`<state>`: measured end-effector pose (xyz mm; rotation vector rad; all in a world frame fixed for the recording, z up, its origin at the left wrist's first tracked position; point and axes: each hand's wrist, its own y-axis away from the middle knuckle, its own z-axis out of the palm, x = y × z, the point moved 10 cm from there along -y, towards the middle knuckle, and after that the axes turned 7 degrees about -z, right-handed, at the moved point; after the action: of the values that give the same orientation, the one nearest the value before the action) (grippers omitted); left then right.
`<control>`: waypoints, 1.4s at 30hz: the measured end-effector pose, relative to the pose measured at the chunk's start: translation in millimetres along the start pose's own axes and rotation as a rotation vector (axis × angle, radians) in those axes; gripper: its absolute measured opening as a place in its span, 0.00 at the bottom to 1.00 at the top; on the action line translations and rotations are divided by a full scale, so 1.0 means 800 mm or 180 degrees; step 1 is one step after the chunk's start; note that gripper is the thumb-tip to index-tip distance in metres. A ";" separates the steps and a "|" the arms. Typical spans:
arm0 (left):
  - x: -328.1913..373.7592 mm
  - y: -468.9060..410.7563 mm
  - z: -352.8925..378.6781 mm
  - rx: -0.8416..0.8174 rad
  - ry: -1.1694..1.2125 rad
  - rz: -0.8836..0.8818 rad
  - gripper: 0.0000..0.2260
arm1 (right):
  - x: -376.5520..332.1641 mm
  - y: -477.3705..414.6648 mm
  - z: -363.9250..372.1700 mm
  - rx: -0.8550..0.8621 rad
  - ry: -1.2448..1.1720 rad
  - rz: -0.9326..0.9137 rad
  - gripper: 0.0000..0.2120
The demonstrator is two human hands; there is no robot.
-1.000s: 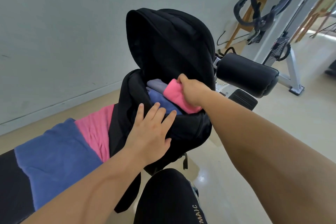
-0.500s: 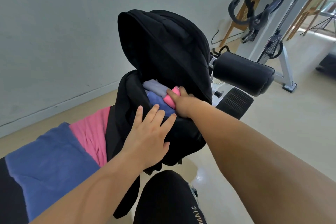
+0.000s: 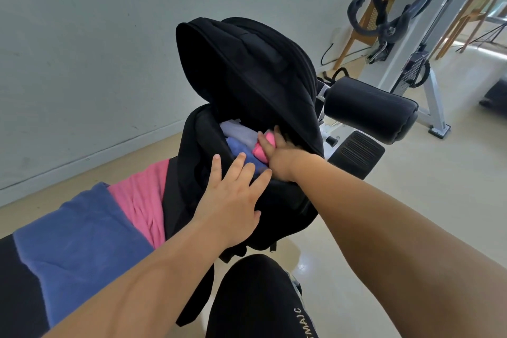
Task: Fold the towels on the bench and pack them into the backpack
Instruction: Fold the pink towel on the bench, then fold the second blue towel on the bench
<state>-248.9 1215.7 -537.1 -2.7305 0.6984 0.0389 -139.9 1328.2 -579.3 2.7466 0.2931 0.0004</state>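
Head view, right hand grips pink towel

On the black bench lie a blue towel, a pink towel and the backpack.

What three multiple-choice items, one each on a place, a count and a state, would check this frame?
1. Where is the folded pink towel? A) on the floor B) in the mouth of the open backpack C) on a chair
2. How many towels lie spread on the bench? A) none B) four C) two
3. The left hand is: A) flat on the backpack, fingers straight B) gripping a towel C) out of view
Answers: B, the right hand holds it there; C, one blue towel, one pink towel; A, it rests open on the backpack's front.
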 end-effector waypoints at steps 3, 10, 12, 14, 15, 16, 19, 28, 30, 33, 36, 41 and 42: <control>-0.002 -0.001 -0.007 0.0088 0.0142 -0.0063 0.39 | -0.021 0.014 -0.022 0.0210 0.0362 -0.0202 0.38; -0.020 0.014 -0.016 0.0392 0.0316 -0.0034 0.25 | -0.029 0.030 0.023 -0.0566 -0.0537 0.0078 0.40; -0.023 0.017 -0.011 0.0333 0.0246 -0.0021 0.23 | -0.030 0.030 0.027 -0.0578 -0.0717 0.0190 0.44; -0.022 0.019 -0.007 0.0274 0.0165 0.0024 0.24 | -0.027 0.030 0.034 -0.0626 -0.0781 0.0325 0.45; -0.022 0.019 -0.006 0.0237 0.0136 0.0045 0.24 | -0.025 0.028 0.038 -0.0636 -0.0774 0.0369 0.45; -0.021 0.018 -0.005 0.0197 0.0112 0.0056 0.25 | -0.024 0.027 0.040 -0.0635 -0.0749 0.0399 0.44; -0.023 0.020 -0.005 0.0131 0.0062 0.0035 0.29 | -0.023 0.022 0.037 -0.0590 -0.0670 0.0438 0.44; -0.088 0.063 -0.014 0.0091 0.0176 -0.0714 0.31 | -0.119 0.056 -0.081 0.1410 -0.0204 -0.0231 0.32; -0.123 0.087 -0.012 -0.0026 0.0172 -0.1037 0.30 | -0.173 0.072 -0.098 0.1891 -0.0150 -0.0536 0.32; -0.165 0.125 -0.004 -0.0352 0.0040 -0.1401 0.28 | -0.243 0.074 -0.087 0.1879 -0.0071 -0.1000 0.32; -0.210 0.182 0.016 -0.0780 0.0069 -0.1745 0.27 | -0.319 0.063 -0.040 0.1403 0.0005 -0.1465 0.31; -0.259 0.282 0.067 -0.1581 0.0361 -0.2068 0.33 | -0.411 0.042 0.058 0.0531 -0.0086 -0.1856 0.31; -0.264 0.301 0.079 -0.1766 0.0442 -0.2089 0.34 | -0.422 0.038 0.080 0.0275 -0.0132 -0.1839 0.32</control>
<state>-545.0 1133.3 -647.2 -3.3767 -0.2562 -0.1274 -461.1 1208.3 -614.0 2.6370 1.0801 -0.2252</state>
